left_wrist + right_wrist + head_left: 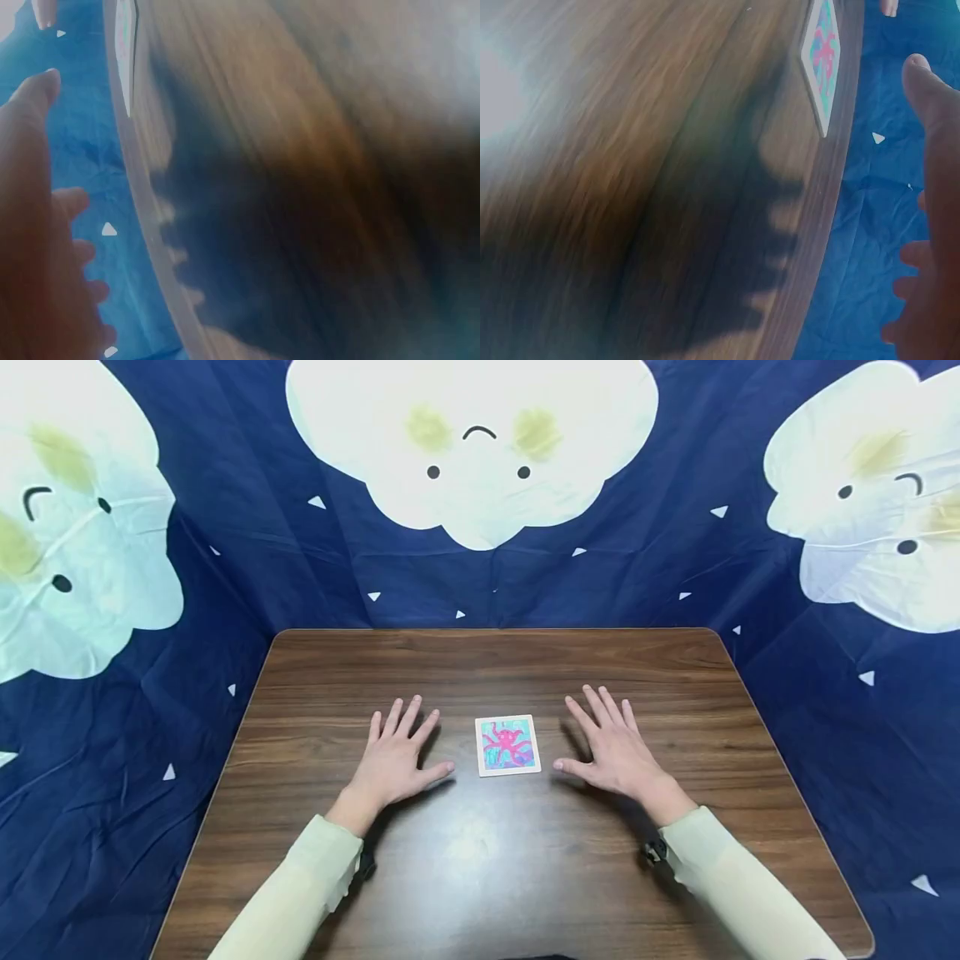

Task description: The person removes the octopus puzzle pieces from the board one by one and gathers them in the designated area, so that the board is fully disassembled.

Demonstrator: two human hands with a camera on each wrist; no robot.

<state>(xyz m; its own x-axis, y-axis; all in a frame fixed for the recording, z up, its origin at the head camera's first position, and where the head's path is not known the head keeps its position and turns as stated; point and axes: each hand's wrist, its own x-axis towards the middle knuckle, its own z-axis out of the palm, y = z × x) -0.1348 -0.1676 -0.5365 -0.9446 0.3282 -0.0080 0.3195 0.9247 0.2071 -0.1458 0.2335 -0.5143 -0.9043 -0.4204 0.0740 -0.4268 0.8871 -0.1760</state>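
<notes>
A square white-bordered tile or card point(507, 745) lies flat on the brown table point(480, 668), showing a pink octopus on a turquoise and purple ground. To its left my left hand point(392, 763) is spread, palm down, its thumb pointing at the tile without touching it. On the other side my right hand point(617, 748) is likewise spread, its thumb a little way off the tile's edge. Shadows fall on the wood below both hands, which appear raised above it. In the right wrist view the tile point(822, 64) shows at a slant beyond the thumb.
Dark blue cloth point(247, 527) with white cloud faces point(480, 410) and small white triangles hangs behind and at both sides of the table. Dark devices sit under the cuffs of both pale sleeves point(731, 852). A bright glare patch lies on the near tabletop.
</notes>
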